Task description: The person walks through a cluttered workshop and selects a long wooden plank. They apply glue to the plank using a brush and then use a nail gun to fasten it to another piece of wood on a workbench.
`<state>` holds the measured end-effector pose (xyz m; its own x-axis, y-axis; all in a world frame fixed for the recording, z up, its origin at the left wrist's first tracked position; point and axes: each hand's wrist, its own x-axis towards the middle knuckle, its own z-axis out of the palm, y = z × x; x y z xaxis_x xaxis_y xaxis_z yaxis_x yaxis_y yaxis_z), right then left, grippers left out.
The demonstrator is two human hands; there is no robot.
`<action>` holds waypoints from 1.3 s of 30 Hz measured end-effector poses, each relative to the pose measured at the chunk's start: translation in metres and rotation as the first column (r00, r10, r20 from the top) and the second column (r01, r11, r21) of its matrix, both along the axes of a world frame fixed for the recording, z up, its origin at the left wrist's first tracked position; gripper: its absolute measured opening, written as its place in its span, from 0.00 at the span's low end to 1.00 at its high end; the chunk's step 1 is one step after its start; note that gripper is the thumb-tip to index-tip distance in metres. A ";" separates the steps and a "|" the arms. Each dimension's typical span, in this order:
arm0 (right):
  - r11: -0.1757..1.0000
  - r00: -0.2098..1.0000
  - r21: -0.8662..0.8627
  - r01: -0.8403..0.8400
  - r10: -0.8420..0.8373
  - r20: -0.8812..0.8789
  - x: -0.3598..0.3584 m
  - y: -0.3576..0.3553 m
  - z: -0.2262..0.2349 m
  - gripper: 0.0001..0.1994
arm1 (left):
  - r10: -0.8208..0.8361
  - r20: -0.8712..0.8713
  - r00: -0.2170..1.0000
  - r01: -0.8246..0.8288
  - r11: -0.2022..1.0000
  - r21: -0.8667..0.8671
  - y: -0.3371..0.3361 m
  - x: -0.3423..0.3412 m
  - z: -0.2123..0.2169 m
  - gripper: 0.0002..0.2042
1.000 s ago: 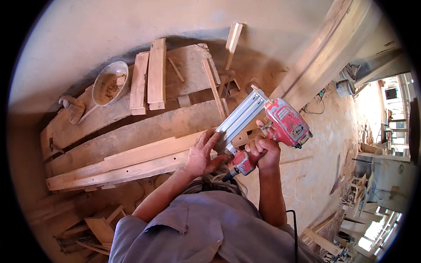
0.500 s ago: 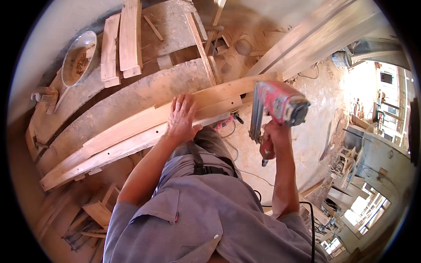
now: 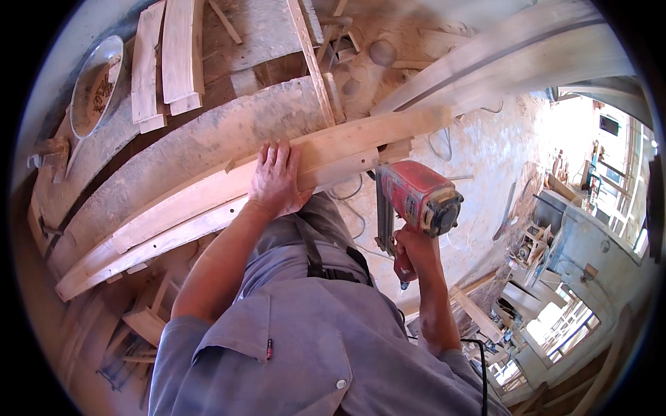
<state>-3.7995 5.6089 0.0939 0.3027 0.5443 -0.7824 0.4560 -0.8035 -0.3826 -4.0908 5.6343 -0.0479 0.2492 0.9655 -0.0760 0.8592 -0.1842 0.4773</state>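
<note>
My left hand [image 3: 275,182] lies across a long curved wooden board [image 3: 184,197], its fingers close together and hooked over the far edge. Beneath and along the near side runs a pale wooden rail [image 3: 201,223] with several small dark holes. My right hand [image 3: 418,253] is wrapped around the handle of a red nail gun [image 3: 418,188], which has a dark magazine. The gun's nose is close to the rail's right-hand end; whether they touch, I cannot tell.
Two wooden slats [image 3: 182,59] lie at the far left beside a bowl [image 3: 99,87] of brownish material. A thin upright strip [image 3: 310,59] stands behind the board. Big timbers [image 3: 499,62] slant across the upper right. A cable [image 3: 483,378] hangs by my right arm.
The nail gun has moved left and slightly down, closer to the rail's end. My left hand has shifted a little left in the picture, still on the board. The whole view has shifted too.
</note>
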 end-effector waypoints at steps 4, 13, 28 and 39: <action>0.994 1.000 -0.108 0.020 -0.019 0.014 0.001 0.001 0.003 0.11 | 0.014 0.054 0.998 -0.013 1.000 -0.017 0.002 -0.002 0.000 0.46; 0.981 0.983 -0.052 -0.185 0.185 0.000 0.034 -0.007 -0.018 0.13 | 0.010 0.073 0.997 -0.007 0.999 -0.044 0.005 -0.004 -0.003 0.46; 0.996 0.999 -0.071 0.051 -0.052 -0.011 -0.001 -0.015 0.010 0.12 | 0.017 0.100 0.995 -0.009 0.997 -0.079 0.007 -0.005 -0.004 0.48; 0.971 0.981 0.139 -0.192 0.187 0.048 0.014 -0.030 -0.024 0.07 | 0.022 0.104 0.994 -0.013 0.996 -0.087 0.006 -0.006 -0.005 0.47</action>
